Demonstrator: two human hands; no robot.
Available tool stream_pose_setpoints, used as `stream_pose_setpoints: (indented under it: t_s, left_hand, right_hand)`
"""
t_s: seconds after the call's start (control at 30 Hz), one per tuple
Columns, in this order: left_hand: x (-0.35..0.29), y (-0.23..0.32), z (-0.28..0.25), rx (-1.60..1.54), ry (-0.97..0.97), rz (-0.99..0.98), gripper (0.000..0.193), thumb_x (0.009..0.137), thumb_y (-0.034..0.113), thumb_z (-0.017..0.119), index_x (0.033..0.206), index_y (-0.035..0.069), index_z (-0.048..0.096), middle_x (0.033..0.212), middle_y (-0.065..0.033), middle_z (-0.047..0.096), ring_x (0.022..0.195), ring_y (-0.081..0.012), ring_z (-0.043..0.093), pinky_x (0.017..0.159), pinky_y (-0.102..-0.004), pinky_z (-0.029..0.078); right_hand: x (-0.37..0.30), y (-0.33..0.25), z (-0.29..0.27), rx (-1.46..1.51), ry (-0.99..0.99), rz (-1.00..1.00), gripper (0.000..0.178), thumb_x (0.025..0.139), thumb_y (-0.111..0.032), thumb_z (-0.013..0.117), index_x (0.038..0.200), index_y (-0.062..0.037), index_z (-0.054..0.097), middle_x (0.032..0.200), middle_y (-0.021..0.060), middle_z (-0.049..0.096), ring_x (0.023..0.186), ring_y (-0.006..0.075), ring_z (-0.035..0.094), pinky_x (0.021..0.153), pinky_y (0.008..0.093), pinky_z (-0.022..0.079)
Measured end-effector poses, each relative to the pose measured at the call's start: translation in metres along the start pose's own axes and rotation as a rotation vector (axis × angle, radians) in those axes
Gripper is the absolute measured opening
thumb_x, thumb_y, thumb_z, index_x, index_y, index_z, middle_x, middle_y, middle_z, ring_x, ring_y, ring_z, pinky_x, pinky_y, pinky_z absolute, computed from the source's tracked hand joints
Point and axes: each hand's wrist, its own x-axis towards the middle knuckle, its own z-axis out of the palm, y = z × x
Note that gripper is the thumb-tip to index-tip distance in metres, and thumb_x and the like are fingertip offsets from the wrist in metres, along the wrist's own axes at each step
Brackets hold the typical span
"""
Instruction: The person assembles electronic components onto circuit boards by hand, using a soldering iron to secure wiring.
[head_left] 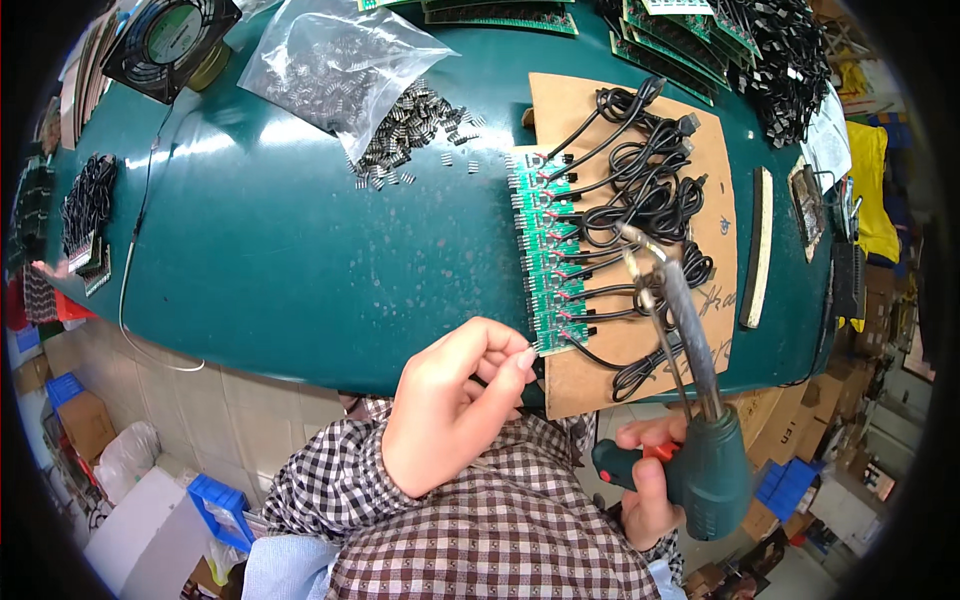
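Note:
My right hand [650, 475] grips a soldering gun [712, 470] with a dark green body, a red trigger and a long metal barrel. Its tip [630, 235] is raised over the coiled black cables [655, 195]. A strip of green circuit boards [550, 265] lies along the left side of a cardboard sheet [715, 240], small metal-pinned parts lining its left edge. Each board has a black cable leading off to the right. At the strip's near end, my left hand [450, 400] is closed, thumb and forefinger pinched together by the last board. Whatever they hold is too small to make out.
Left of the far end of the boards, small pin connectors [405, 130] spill from a clear plastic bag [335, 65]. A black fan [168, 45] stands far left. More green boards [670, 45] and black cables [785, 65] are piled far right. A pale strip [758, 245] lies beside the cardboard.

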Motion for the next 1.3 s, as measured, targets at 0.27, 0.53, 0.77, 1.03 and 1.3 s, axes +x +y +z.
stream_pose_setpoints:
  t_s: [0.27, 0.53, 0.77, 1.03, 1.3]
  left_hand:
    - [0.013, 0.006, -0.007, -0.122, -0.144, -0.133, 0.009, 0.086, 0.006, 0.05, 0.09, -0.002, 0.048, 0.078, -0.0063, 0.057, 0.062, -0.008, 0.056, 0.055, -0.0207, 0.05]
    - [0.015, 0.003, -0.008, -0.184, -0.179, -0.144, 0.009, 0.086, 0.006, 0.049, 0.09, -0.002, 0.047, 0.078, -0.0069, 0.058, 0.065, -0.0085, 0.057, 0.058, -0.0216, 0.05]
    - [0.016, -0.002, -0.008, -0.207, -0.185, -0.145, 0.009, 0.086, 0.007, 0.049, 0.09, -0.002, 0.048, 0.078, -0.0075, 0.058, 0.064, -0.0087, 0.057, 0.057, -0.0213, 0.05]
    - [0.018, -0.004, -0.009, -0.241, -0.207, -0.134, 0.01, 0.086, 0.008, 0.05, 0.089, -0.002, 0.049, 0.077, -0.008, 0.059, 0.063, -0.009, 0.058, 0.056, -0.0213, 0.051]
    - [0.018, -0.006, -0.008, -0.24, -0.198, -0.113, 0.01, 0.086, 0.008, 0.05, 0.089, -0.002, 0.049, 0.077, -0.0077, 0.059, 0.064, -0.0084, 0.058, 0.056, -0.0207, 0.051]
  right_hand:
    - [-0.015, 0.012, -0.009, 0.032, -0.043, 0.048, 0.037, 0.078, -0.017, 0.057, 0.106, 0.0019, 0.042, 0.085, 0.0124, 0.049, 0.076, 0.0228, 0.054, 0.071, 0.0398, 0.046]
    - [-0.028, 0.014, -0.018, 0.012, -0.038, 0.147, 0.046, 0.078, -0.03, 0.057, 0.102, 0.0056, 0.042, 0.087, 0.016, 0.05, 0.078, 0.0249, 0.055, 0.065, 0.0363, 0.05]
    - [-0.042, 0.022, -0.018, -0.001, 0.104, 0.138, 0.055, 0.077, -0.042, 0.057, 0.096, 0.0077, 0.045, 0.086, 0.0194, 0.052, 0.078, 0.0259, 0.056, 0.072, 0.0379, 0.052]
    - [-0.045, 0.02, -0.023, 0.003, 0.059, 0.202, 0.057, 0.077, -0.045, 0.058, 0.094, 0.0079, 0.046, 0.087, 0.0201, 0.052, 0.081, 0.026, 0.056, 0.071, 0.0364, 0.053]
    - [-0.05, 0.027, -0.031, 0.053, 0.016, 0.221, 0.057, 0.075, -0.044, 0.061, 0.091, 0.0087, 0.046, 0.086, 0.0192, 0.053, 0.082, 0.0257, 0.056, 0.071, 0.0386, 0.053]
